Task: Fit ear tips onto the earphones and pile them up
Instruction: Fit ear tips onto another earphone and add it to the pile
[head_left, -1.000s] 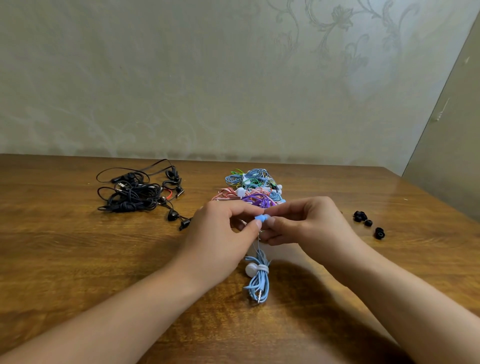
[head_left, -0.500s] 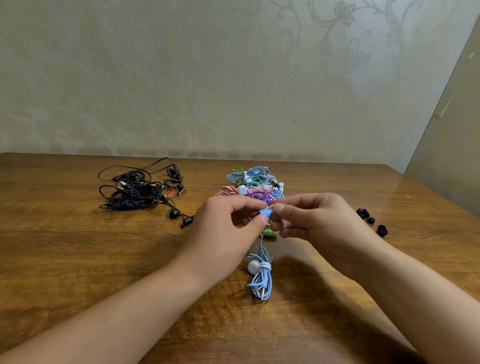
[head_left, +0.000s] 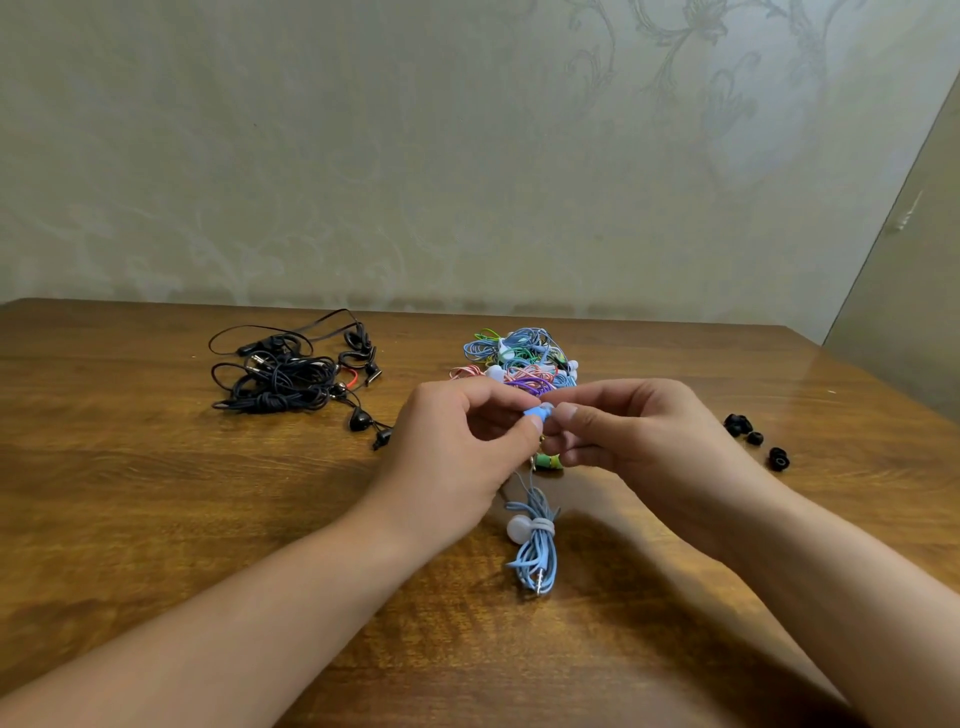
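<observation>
Blue earbud (head_left: 536, 414) pinched between fingers of left hand (head_left: 457, 457) and right hand (head_left: 631, 441); black ear tips (head_left: 753, 436) at 3 o'clock on desk (head_left: 130, 493).

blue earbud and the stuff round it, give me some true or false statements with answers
1. Both hands pinch the blue earbud above the table. True: the left hand and the right hand meet on it.
2. The loose black ear tips lie left of the hands. False: they lie to the right of the right hand.
3. The black earphones sit in a tangle at the far left. True.
4. The blue cable bundle hangs over the table edge. False: it lies on the table below the hands.
5. The coloured earphone pile lies behind the hands. True.
</observation>
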